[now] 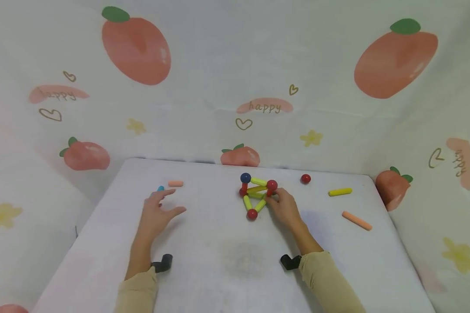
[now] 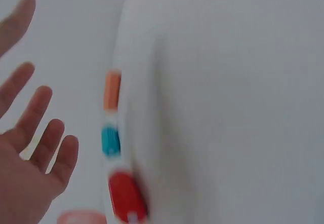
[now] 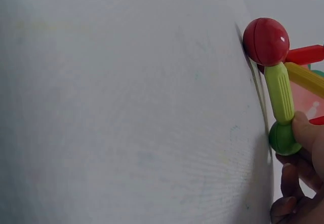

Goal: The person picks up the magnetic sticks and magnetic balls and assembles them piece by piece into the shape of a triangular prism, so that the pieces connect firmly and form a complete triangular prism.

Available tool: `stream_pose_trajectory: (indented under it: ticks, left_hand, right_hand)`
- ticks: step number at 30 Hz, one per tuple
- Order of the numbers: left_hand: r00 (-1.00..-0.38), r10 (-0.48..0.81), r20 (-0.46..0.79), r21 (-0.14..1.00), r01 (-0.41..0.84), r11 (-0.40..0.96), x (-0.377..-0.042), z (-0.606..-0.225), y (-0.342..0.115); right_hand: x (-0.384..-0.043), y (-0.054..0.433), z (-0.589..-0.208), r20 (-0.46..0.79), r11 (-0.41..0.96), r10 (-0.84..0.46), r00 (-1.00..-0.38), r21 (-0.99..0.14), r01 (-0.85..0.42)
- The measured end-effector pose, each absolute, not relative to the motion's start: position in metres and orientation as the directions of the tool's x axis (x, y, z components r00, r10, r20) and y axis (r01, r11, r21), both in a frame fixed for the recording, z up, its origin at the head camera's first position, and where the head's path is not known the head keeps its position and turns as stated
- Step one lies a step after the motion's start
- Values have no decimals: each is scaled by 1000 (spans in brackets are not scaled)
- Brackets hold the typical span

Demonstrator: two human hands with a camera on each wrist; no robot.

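Note:
Right of the table's middle stands a frame of magnetic rods and balls: a red ball point(image 1: 252, 214) at the front, a blue ball point(image 1: 245, 178) on top at the back left, another red ball point(image 1: 272, 185) at the upper right. Yellow-green and red rods join them. My right hand point(image 1: 287, 211) holds the frame's right corner, its thumb and fingers at the green ball point(image 3: 284, 139) there. At the left, my left hand point(image 1: 156, 215) hovers empty, fingers spread. Past it are a short orange rod point(image 2: 112, 90), a blue piece point(image 2: 110, 141) and a red piece point(image 2: 125, 197).
A loose red ball point(image 1: 306, 178) lies behind the right hand. Further right lie a yellow rod point(image 1: 340, 191) and a long orange rod point(image 1: 357, 220). A fruit-printed cloth point(image 1: 203, 78) hangs behind and beside the white table point(image 1: 227, 278).

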State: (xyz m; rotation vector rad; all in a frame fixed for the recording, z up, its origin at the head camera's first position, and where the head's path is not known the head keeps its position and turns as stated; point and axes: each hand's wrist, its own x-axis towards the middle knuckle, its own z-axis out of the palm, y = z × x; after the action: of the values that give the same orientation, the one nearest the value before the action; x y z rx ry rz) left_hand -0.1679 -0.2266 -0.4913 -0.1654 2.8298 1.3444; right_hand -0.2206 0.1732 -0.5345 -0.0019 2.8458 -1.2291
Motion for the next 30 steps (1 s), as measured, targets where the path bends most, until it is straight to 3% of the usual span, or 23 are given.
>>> stream_pose_trajectory:
  ticks: [9,17,20,25,30]
  left_hand:
    - [-970,-139,-199,677,-239,696,-144,-510,-276]
    - [-963,-199,-182,607,-269,747,-145,-515,-277]
    - [-962,-202,-186,639,-274,719,-150,-501,-268]
    - [-990,-124,-71,800,-131,586,-162,-471,-231]
    - [-998,5,65,919,62,389,-175,-463,-156]
  right_hand:
    - [-220,175,-534,-68,689,-24,-997,-724,33]
    - [-222,175,-533,-55,685,-39,-998,-729,13]
    - [-222,175,-533,-59,685,-34,-998,-729,20]
    - [-222,176,-532,-63,679,-28,-998,-734,27]
    - [-222,177,-532,-53,673,-42,-998,-740,11]
